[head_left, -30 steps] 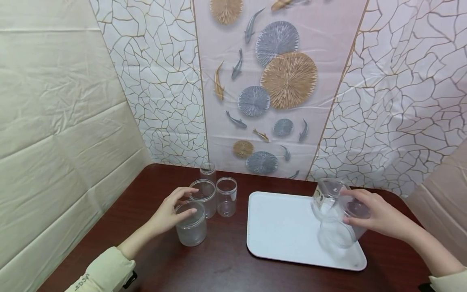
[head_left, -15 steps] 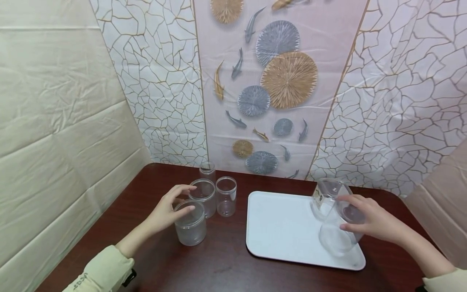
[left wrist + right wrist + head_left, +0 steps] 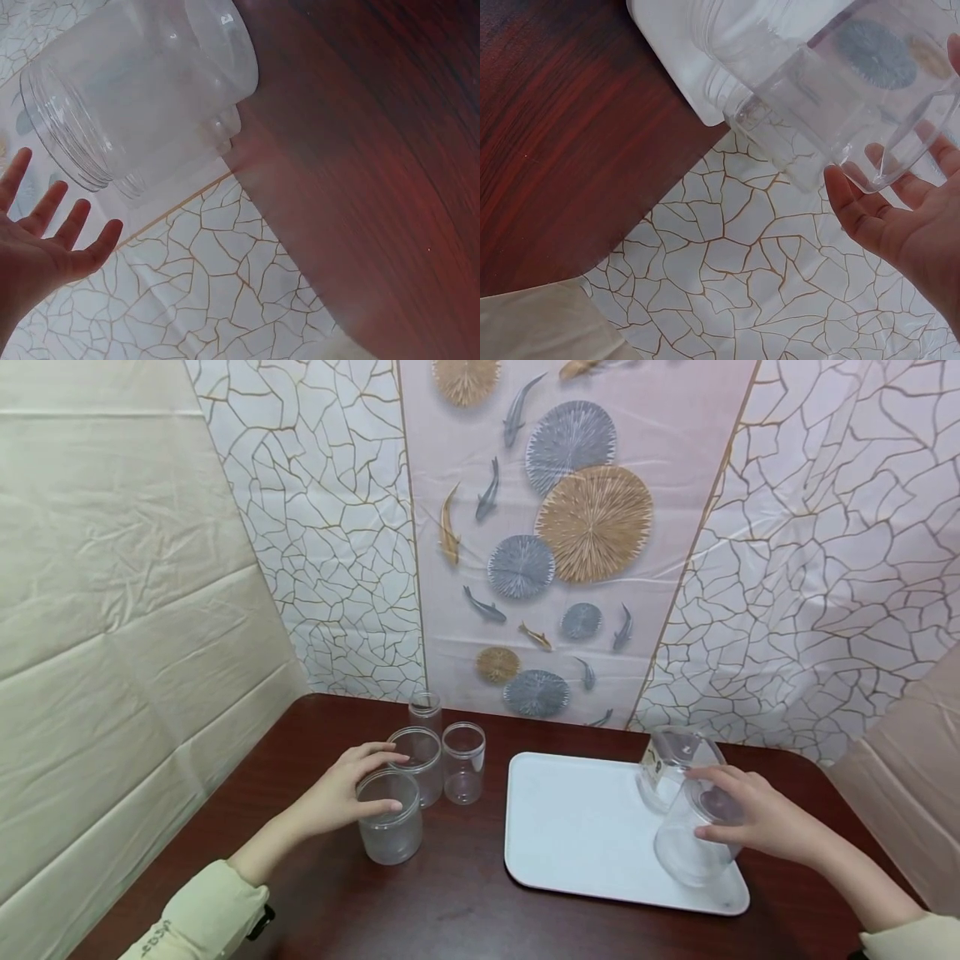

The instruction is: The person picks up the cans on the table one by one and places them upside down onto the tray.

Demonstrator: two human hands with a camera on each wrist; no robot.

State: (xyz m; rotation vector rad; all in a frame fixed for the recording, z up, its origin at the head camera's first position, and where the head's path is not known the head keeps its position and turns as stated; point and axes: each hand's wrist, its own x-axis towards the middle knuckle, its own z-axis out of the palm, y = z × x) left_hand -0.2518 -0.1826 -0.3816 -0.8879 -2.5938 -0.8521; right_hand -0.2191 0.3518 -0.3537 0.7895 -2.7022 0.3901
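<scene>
A clear plastic jar (image 3: pixel 684 853) stands mouth down on the white tray (image 3: pixel 585 827). My right hand (image 3: pixel 765 814) holds it near its upturned base, thumb on the near side and fingers on the far side. In the right wrist view several fingers (image 3: pixel 911 187) show around and through that base. Over at the left, another clear jar (image 3: pixel 392 842) stands mouth up on the table. My left hand (image 3: pixel 337 793) hovers beside its rim, thumb and fingers spread. The left wrist view shows these fingers apart from the jar (image 3: pixel 150 97).
Behind the left jar stand a wide clear jar (image 3: pixel 429 777), a narrower one (image 3: pixel 465 781) and a slim one (image 3: pixel 425 714). A labelled clear jar (image 3: pixel 660 768) sits at the tray's back right corner. Patterned cloth (image 3: pixel 345 568) hangs behind the dark wooden table (image 3: pixel 450 902).
The jar under my right hand was tilted and blurred; it has come down onto the tray, mouth down. My left fingers have spread a little wider. The other jars have stayed put.
</scene>
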